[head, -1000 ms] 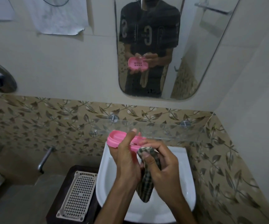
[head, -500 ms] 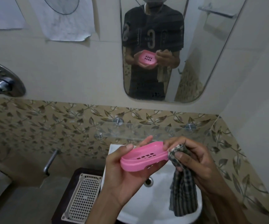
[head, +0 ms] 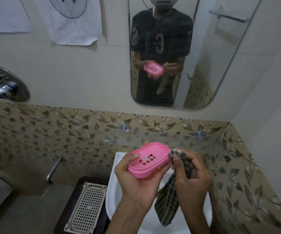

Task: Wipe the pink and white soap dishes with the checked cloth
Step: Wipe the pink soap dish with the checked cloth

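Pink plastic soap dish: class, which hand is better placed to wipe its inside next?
Right hand: it already pinches the checked cloth beside the pink plastic soap dish, which the left hand cradles.

Open air above the basin (head: 114, 196) (glass shelf (head: 153, 137) close behind).

Dim, soft indoor light; wide-angle bending at the edges.

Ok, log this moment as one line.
left hand: holds pink soap dish | right hand: checked cloth at dish end | white soap dish: lying beside basin
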